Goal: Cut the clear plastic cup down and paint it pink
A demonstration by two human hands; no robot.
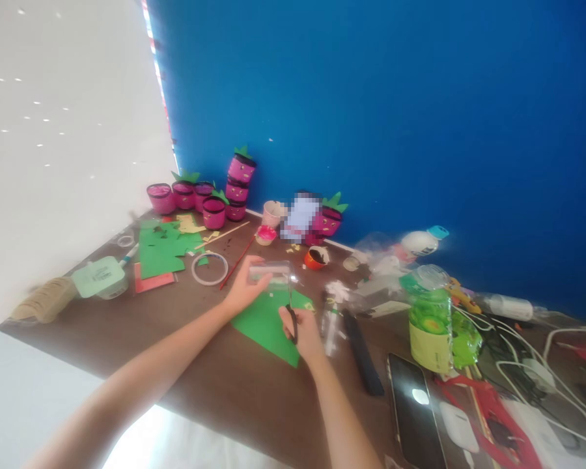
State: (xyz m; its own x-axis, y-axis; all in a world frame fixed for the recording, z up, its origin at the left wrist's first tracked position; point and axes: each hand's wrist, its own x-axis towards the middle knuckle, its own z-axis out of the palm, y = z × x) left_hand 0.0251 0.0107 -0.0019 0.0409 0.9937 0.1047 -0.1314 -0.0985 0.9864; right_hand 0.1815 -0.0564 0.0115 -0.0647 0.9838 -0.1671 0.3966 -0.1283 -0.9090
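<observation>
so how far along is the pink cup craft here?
Done: a batch of pink cups with green leaf tops stands by the blue wall. In hand: the left hand holds a clear plastic piece, the right hand works scissors at it, over a green paper sheet. Left: more green paper lies uncut-looking beside the tape ring.

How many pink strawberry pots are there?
9 pink painted strawberry pots: four in a row at the left, three stacked, and two by the blue wall. Others may be hidden.
</observation>
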